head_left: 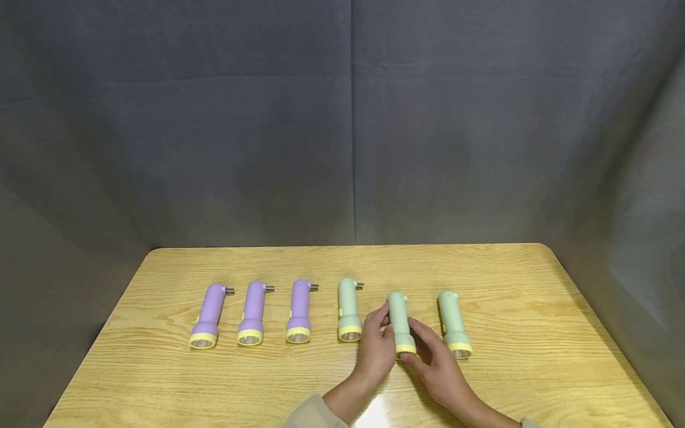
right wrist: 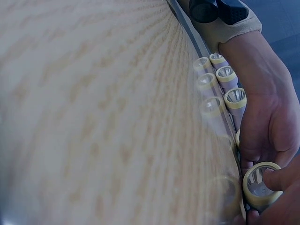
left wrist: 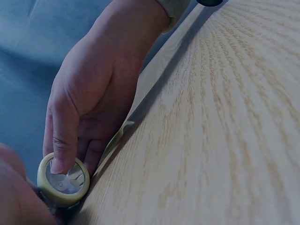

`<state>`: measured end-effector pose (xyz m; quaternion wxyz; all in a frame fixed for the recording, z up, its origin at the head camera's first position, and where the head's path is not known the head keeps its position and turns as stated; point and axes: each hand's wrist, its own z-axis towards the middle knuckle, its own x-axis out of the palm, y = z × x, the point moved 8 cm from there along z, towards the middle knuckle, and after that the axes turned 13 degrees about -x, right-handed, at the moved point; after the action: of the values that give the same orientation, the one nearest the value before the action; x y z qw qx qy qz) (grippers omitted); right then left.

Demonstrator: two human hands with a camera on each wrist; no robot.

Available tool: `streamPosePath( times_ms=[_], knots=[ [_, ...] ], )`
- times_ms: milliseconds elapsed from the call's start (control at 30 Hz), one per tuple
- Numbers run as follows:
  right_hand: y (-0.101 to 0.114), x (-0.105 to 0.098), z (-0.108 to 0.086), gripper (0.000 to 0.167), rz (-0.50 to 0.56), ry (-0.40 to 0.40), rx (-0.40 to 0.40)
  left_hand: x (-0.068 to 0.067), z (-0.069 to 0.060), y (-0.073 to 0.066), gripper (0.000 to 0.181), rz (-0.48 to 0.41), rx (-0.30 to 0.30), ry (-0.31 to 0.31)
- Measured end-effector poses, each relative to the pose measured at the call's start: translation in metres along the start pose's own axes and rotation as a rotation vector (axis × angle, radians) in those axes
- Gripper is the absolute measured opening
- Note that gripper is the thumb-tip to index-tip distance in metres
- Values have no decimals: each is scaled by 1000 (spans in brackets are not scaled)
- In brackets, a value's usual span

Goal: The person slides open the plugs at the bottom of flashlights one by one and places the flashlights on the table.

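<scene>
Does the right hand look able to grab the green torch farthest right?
Probably yes: the end green torch lies beside the right hand, with nothing seen between. But that hand should first let go of the middle green torch.

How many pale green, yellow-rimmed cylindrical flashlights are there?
3: one pale green flashlight left of the left hand, a second between it and the right hand, a third farthest right. None appears hidden.
</scene>
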<state>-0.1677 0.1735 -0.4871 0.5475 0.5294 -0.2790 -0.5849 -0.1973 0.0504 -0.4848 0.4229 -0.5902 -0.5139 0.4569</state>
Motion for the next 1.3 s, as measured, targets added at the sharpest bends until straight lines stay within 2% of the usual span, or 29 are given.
streamPosePath(
  times_ms=[233, 433, 600, 733, 933, 1100, 1300],
  knots=[
    [0, -1, 2, 66, 21, -7, -1, 0, 0, -1, 42, -12, -3, -4],
    [2, -1, 2, 67, 27, 0, 0, 1, 1, 0, 42, -19, -19, 21],
    [8, -4, 3, 67, 34, -17, -10, 1, -2, -5, 43, -8, 4, 25],
    [16, -6, 4, 67, 40, -15, -11, -1, -6, -14, 43, -9, 30, 34],
    [30, -11, 6, 69, 8, 6, -18, -5, -13, -32, 45, -28, 47, 87],
    [45, -15, 10, 69, -25, 4, -62, -7, -18, -45, 45, -48, 73, 122],
    [64, -20, 16, 70, -76, -15, -146, -14, -21, -60, 45, -44, 74, 132]
  ],
)
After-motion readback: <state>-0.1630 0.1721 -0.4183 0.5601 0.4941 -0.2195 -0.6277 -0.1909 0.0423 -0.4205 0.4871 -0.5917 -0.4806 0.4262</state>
